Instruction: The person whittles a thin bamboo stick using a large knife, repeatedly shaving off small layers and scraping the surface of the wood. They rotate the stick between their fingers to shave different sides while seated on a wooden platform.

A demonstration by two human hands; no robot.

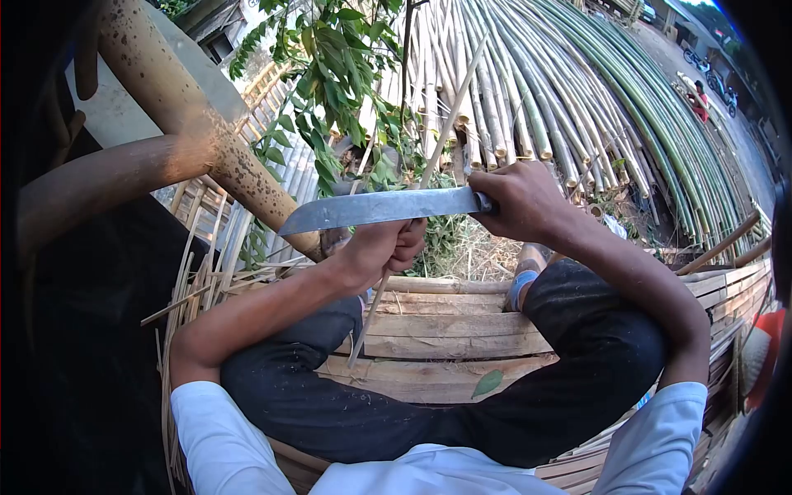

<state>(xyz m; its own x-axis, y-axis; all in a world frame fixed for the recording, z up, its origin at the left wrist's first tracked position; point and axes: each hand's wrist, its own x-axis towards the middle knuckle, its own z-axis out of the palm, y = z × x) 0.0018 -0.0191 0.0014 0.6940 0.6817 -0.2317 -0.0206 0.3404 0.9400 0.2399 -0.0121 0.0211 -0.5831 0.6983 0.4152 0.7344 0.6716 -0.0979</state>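
Observation:
My right hand [528, 198] is wrapped round the dark handle of a machete [388, 208]. Its broad grey blade points left, level across the view, over the top of my left hand [386, 246]. That left hand is a closed fist around a long thin bamboo strip [453, 117]. From the fist the strip slants up and away to the right, and its lower end comes down between my knees. The blade crosses in front of the strip just above the fist, hiding a short piece of it.
I sit on a split-bamboo platform [445, 324] with a green leaf [487, 383] on it. A thick speckled bamboo pole [169, 78] slants at left, near leafy branches [326, 58]. Long bamboo poles [569, 91] lie stacked ahead. Far right, a person [700, 103] is near motorbikes.

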